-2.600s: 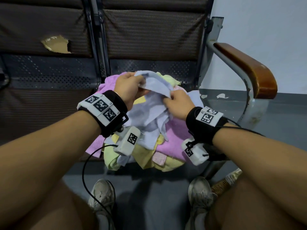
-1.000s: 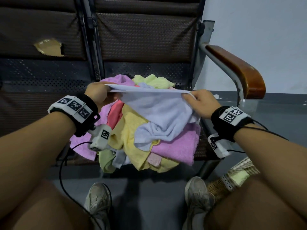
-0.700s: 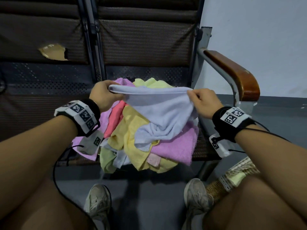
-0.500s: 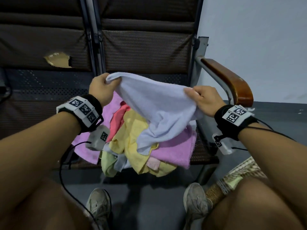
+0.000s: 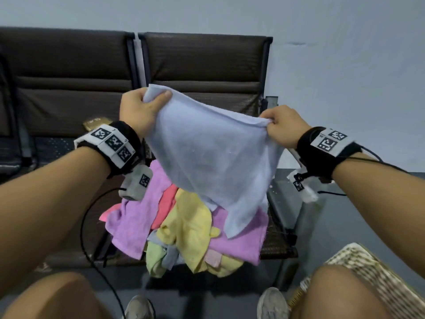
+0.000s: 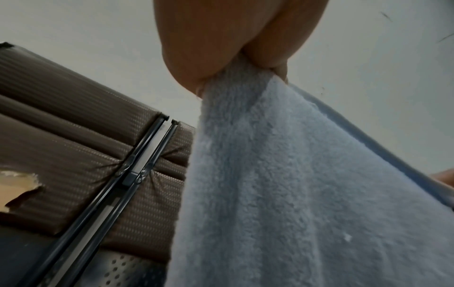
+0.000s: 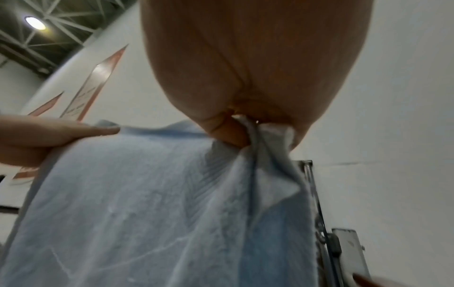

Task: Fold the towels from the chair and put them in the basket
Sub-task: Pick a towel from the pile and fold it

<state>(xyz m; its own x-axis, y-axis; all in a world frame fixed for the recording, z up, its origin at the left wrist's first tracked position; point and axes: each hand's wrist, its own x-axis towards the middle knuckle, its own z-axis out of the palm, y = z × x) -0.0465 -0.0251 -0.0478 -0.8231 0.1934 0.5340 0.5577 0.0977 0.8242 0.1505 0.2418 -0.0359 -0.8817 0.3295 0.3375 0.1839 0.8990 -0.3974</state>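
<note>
Light-blue towel (image 5: 213, 155) spread in the air above the towel pile (image 5: 184, 229) on the chair (image 5: 202, 63). Left hand (image 5: 138, 111) and right hand (image 5: 282, 127) each clamp a grip on one upper corner. Woven basket (image 5: 377, 279) near right.

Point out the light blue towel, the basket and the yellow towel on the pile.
light blue towel (image 5: 213, 162), head view, middle of the hanging cloth.
basket (image 5: 368, 270), head view, woven rim.
yellow towel (image 5: 190, 226), head view, its middle.

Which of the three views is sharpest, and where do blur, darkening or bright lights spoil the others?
Head view: sharpest, evenly lit, edges bowed. Left wrist view: dim, corners darkened, pale blue towel crisp. Right wrist view: softest, right hand blurred, ceiling lamp glaring.
</note>
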